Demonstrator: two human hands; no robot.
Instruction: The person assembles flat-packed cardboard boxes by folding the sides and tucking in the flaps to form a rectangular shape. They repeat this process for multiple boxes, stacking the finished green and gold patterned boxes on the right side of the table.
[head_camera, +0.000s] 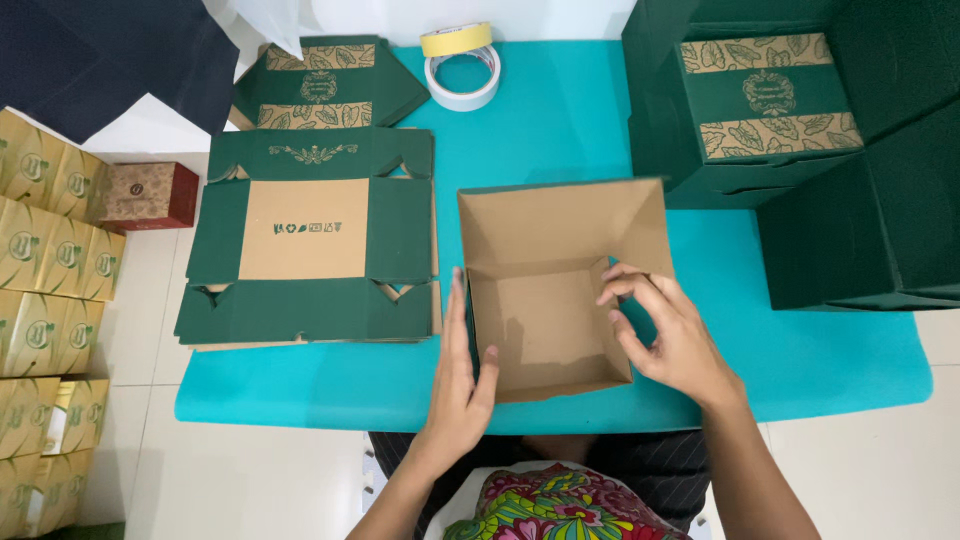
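Brown cardboard fills the middle of my view: an open box (555, 290), plain kraft inside and dark green outside, sits near the front edge of the turquoise table (820, 360), its mouth facing up at me. My left hand (458, 385) lies flat against the box's left wall from outside, fingers straight and held together, the thumb hooked over the rim at the near left corner. My right hand (668, 340) reaches in over the right wall, fingers bent and loosely spread, the tips touching the inner face of that wall; it presses rather than grips, as far as I can tell. Just left of the box lies a stack of flat, unfolded green box blanks (310, 255) with a brown centre panel on top, and behind it another folded green piece with leaf-patterned bands (320, 85). At the far edge of the table a yellow tape roll (456, 39) leans on a white tape roll (462, 80). Assembled dark green boxes (790, 130) are stacked at the right. Off the table at the left, gold cartons (50, 290) and a small red box (150, 195) stand on the pale floor.
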